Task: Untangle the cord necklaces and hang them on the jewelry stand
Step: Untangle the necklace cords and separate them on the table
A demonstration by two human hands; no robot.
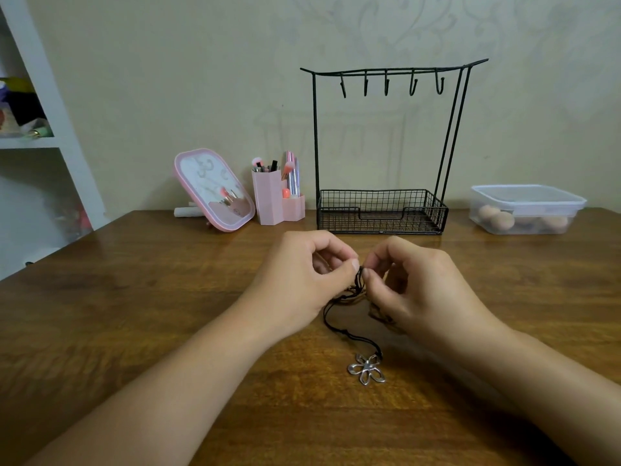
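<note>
While the left hand and the right hand pinch the tangled black cord necklaces between thumb and fingers, the cords hang down to the wooden table. A silver flower pendant lies on the table below the hands. Behind them stands the black wire jewelry stand with bare hooks, between a pink brush holder and a clear plastic box.

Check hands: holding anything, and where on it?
Both. Left hand and right hand pinch the black cord tangle at its knotted top between thumb and fingers. The flower pendant lies on the table, unheld.
</note>
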